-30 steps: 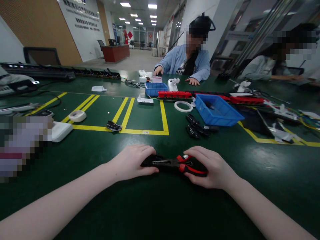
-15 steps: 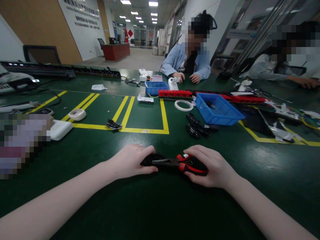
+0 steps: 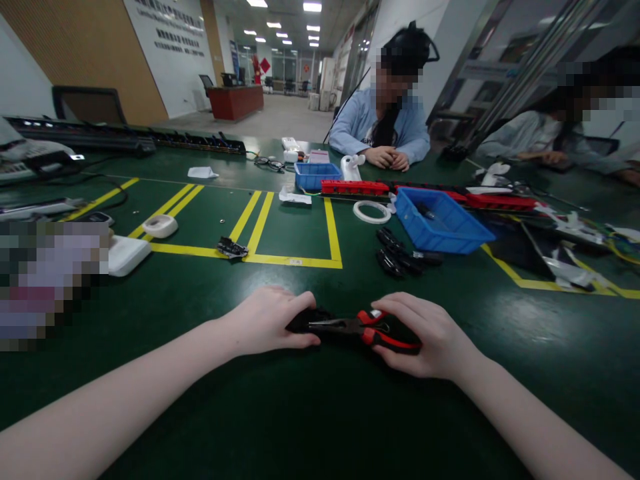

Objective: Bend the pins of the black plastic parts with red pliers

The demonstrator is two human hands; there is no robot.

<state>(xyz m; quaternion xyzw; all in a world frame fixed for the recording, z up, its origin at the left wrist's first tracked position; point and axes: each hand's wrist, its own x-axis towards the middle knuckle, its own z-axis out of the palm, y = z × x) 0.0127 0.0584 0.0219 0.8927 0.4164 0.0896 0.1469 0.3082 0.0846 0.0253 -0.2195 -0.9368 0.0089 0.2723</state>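
Observation:
My right hand (image 3: pixel 433 337) is wrapped round the red and black handles of needle-nose pliers (image 3: pixel 367 327). The jaws point left and lie against a black part (image 3: pixel 300 321), which my left hand (image 3: pixel 273 321) grips between thumb and fingers. Most of that part is hidden by my fingers and the pliers, so its kind does not show. Beyond my right hand lie several black plastic parts (image 3: pixel 395 252) in a loose group. A small black piece with silvery marks (image 3: pixel 231 248) rests on the yellow tape ahead of my left hand.
A large blue bin (image 3: pixel 445 230) and a smaller blue bin (image 3: pixel 317 176) stand ahead, near a white ring (image 3: pixel 371 212) and a red strip (image 3: pixel 355 187). At left are a tape roll (image 3: pixel 160 226) and a white box (image 3: pixel 127 255). Two people sit across the green table (image 3: pixel 320 420).
The view has shifted slightly. Across the table, the person in blue has brought both hands together. My hands keep nearly the same hold on the pliers and the black part.

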